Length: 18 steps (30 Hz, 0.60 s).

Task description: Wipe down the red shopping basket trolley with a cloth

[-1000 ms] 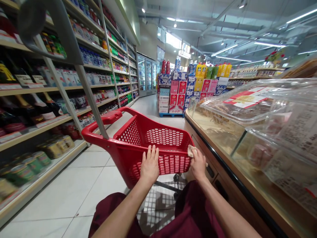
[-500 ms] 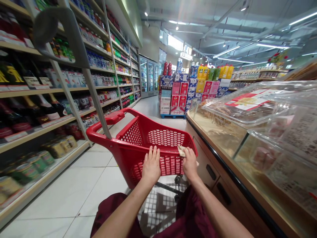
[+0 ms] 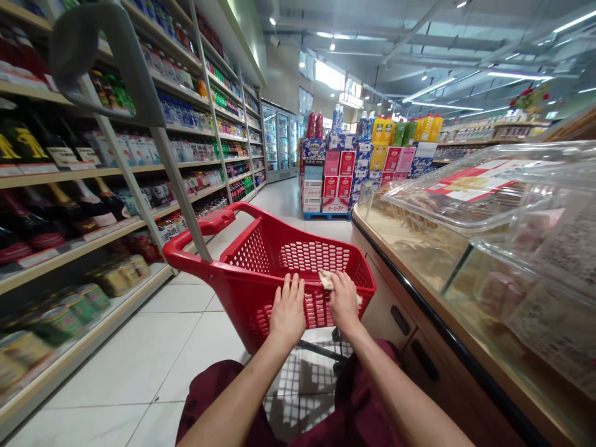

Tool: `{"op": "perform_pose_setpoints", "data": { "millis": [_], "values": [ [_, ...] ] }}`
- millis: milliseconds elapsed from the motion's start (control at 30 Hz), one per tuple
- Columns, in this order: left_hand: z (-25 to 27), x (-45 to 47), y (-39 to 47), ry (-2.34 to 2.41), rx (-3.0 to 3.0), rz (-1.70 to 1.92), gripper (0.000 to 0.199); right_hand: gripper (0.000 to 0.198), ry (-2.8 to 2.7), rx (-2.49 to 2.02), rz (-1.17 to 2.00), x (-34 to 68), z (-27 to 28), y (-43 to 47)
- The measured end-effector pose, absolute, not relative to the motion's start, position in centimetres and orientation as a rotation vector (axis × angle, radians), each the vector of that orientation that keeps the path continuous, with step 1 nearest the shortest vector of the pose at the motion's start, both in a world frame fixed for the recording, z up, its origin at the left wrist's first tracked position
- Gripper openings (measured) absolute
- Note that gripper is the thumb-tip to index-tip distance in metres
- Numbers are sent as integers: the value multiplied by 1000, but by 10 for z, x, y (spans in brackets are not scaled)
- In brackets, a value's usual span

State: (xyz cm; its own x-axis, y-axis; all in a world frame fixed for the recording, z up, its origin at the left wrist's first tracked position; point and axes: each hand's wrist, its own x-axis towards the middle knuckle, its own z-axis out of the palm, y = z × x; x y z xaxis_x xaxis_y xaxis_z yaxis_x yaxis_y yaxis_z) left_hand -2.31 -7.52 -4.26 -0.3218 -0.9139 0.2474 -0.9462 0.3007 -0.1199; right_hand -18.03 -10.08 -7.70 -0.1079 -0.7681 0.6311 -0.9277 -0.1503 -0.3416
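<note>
In front of me stands a red plastic shopping basket on wheels (image 3: 235,292), with perforated sides and a grey pull handle (image 3: 179,186) rising at its left. My left hand (image 3: 287,313) lies flat against the near side, its fingers extended up to the rim and holding nothing. To the right of it, my right hand (image 3: 344,304) is closed around a cream-coloured cloth (image 3: 326,279) at the near rim. Part of the cloth sticks out past the fingers; the rest is hidden under the hand. No goods show inside the basket.
Shelves of bottles and cans (image 3: 135,164) line the left side. Close on the right is a display counter (image 3: 419,298) with clear plastic food packs (image 3: 470,186). Stacked drink cartons (image 3: 333,186) stand ahead on a blue pallet. Pale floor tiles (image 3: 153,347) lie below.
My right hand has slid left along the near rim with the cloth, closer to my left hand. The left hand keeps its place on the basket's side.
</note>
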Motion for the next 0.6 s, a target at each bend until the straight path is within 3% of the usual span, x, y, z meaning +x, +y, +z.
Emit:
{"op": "perform_pose_setpoints", "data": {
  "millis": [133,333,600],
  "values": [
    [-37,-18,-74,-2458,1731,377,66,45,-1827,2057,1051,-175,-73,-100],
    [-32,-1,-73,-2364,1742,398,64,46,-2056,1767,1121,-221,-79,-98],
    [-29,6,-74,-2375,1770,443,65,47,-1760,2156,1090,-146,-63,-103]
  ]
}}
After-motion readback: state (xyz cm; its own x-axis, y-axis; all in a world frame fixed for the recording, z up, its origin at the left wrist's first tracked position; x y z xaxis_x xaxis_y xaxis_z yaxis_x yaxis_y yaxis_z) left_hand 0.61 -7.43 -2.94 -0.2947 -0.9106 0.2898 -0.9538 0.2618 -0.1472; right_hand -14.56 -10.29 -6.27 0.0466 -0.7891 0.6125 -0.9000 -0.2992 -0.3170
